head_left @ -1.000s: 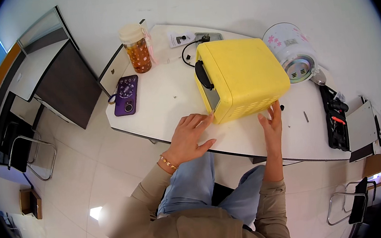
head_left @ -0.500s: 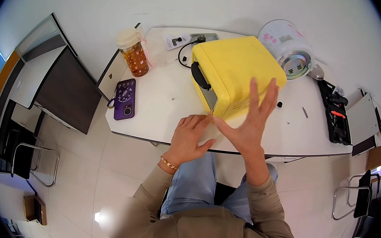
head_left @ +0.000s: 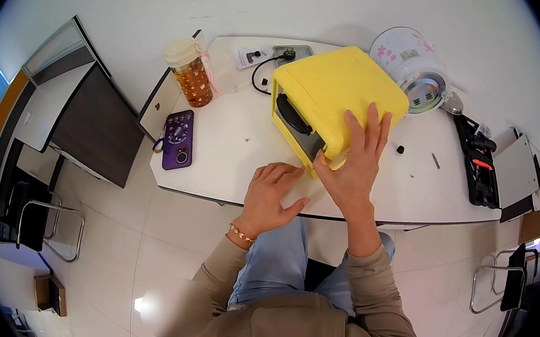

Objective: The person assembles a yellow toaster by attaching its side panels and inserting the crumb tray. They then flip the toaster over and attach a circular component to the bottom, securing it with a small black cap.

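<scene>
The box (head_left: 339, 80) is plain bright yellow, with a black handle (head_left: 292, 113) and a black cable (head_left: 254, 78). The surface (head_left: 236, 155) is white, edged in black. The phone (head_left: 173, 123) is purple with a pale pattern on its back. The bottle (head_left: 193, 81) is amber with small pale marks, its lid (head_left: 180, 50) cream. The pot (head_left: 404, 45) is white with pink flowers. The jeans (head_left: 268, 259) are light blue, the shirt (head_left: 266, 334) plain olive-brown, the bracelet (head_left: 242, 233) golden.
</scene>
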{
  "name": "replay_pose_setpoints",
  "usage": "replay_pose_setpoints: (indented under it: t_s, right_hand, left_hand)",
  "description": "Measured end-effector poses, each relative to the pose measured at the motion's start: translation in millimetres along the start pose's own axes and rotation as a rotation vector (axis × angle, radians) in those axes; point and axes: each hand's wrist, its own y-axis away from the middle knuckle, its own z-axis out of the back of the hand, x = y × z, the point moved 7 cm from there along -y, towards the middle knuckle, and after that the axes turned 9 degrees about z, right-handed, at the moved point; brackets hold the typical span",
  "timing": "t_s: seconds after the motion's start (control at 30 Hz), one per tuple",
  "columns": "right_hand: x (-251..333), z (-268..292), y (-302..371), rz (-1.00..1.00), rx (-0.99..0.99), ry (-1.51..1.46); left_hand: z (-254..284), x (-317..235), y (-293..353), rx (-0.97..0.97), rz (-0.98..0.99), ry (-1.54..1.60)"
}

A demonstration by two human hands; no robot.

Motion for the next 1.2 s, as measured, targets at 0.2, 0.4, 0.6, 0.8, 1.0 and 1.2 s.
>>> replay_pose_setpoints:
  t_s: [0.2,0.4,0.6,0.8,1.0,1.2]
  right_hand:
    - [-9.6,12.1,3.8,0.081,0.012,-0.087]
    - [-33.3,23.7,4.0,0.133,0.068,-0.225]
    - [-54.3,32.7,4.2,0.088,0.155,-0.409]
    - [-78.1,35.4,7.0,-0.026,0.201,-0.692]
    - [-91.0,35.0,5.7,-0.11,0.197,-0.911]
    - [-104.9,36.1,3.4,-0.205,0.159,-1.047]
  left_hand:
    - [1.0,8.7,1.5,-0.051,0.057,0.004]
    - [3.5,16.4,2.6,-0.161,0.126,0.037]
    - [6.4,20.0,0.5,-0.216,0.205,0.044]
    - [2.2,29.4,-1.9,-0.172,0.187,0.059]
    - [-7.8,36.3,-5.7,-0.095,0.237,0.059]
    - [-10.0,37.6,-10.3,-0.032,0.197,0.02]
